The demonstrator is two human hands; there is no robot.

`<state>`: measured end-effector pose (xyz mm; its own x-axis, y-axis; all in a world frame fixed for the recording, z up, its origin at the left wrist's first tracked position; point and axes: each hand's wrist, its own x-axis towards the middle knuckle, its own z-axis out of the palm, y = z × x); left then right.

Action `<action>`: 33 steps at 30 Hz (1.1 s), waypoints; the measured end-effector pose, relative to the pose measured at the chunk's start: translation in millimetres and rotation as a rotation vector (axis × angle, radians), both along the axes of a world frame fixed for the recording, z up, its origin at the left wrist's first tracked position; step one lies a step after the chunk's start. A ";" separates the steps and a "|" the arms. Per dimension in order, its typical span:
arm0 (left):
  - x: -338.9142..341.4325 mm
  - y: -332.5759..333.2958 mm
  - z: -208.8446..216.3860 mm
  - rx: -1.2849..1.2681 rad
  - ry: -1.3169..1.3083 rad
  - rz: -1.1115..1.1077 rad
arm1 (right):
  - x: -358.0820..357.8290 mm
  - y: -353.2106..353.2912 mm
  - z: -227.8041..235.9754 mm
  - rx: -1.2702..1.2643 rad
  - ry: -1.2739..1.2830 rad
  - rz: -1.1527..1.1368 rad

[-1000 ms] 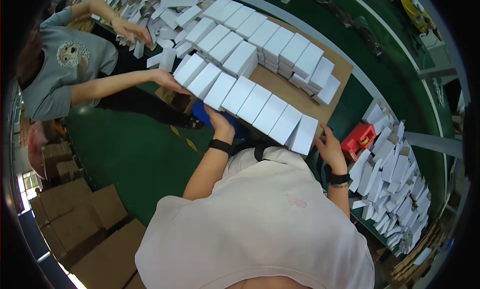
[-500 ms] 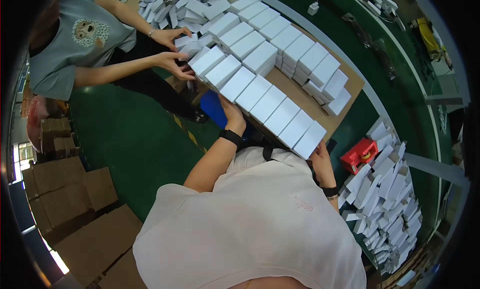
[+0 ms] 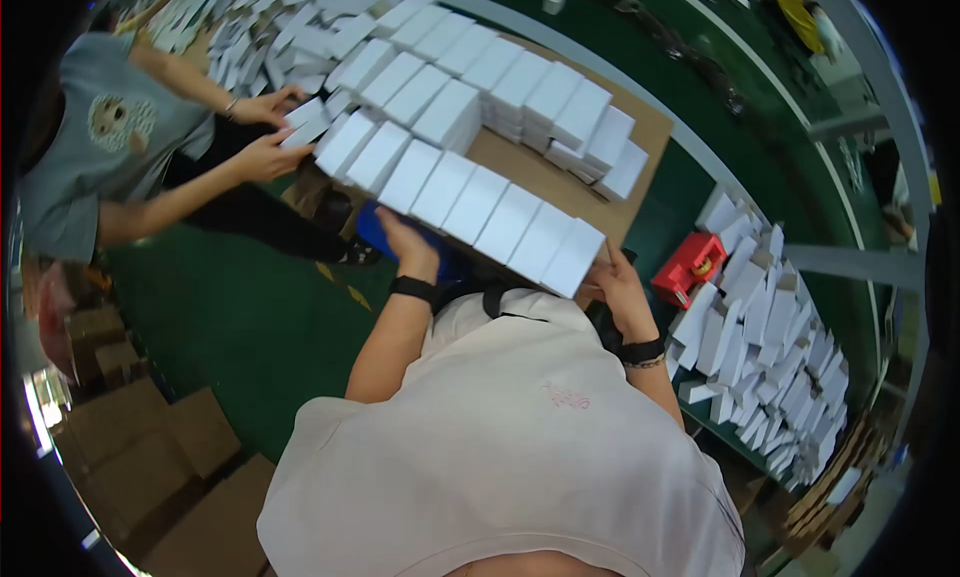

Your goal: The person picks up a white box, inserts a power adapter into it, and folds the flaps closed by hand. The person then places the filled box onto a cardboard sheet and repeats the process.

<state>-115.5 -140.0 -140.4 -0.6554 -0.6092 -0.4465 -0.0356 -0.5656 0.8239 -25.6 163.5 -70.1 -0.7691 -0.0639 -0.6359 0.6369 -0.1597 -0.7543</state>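
Between the fingers of our left hand [image 3: 407, 247] and those of our right hand [image 3: 628, 295] we have the front row of boxes [image 3: 450, 192], its left end reaching farther left than our left fingers. Beyond it from our fingers sit the middle row [image 3: 405, 95], then the stacked rear row [image 3: 510, 72]. A bare stretch of board [image 3: 640, 172] lies ahead of our right fingers. To their right we find a tape dispenser [image 3: 688, 267], then a heap of boxes [image 3: 760, 352]. Left of our left fingers, a co-worker's hands [image 3: 266, 158] hold a box [image 3: 305, 125]; a second heap [image 3: 285, 42] lies beyond.
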 end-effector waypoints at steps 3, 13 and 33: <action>-0.5 -9.0 7.6 -0.053 -0.232 0.081 | 2.0 25.6 25.4 0.046 0.103 -0.292; -33.5 17.7 173.4 -0.977 0.368 -0.108 | -16.0 155.5 70.1 1.242 0.209 -0.454; -10.5 85.6 193.1 -0.679 0.610 -0.648 | -84.6 191.4 -9.9 1.547 -0.092 -0.065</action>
<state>-126.0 -54.4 52.8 -0.9330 -0.0688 0.3532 0.3548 -0.0126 0.9348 -110.1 354.9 -80.0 -0.7006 0.7077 -0.0913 0.7115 0.6832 -0.1642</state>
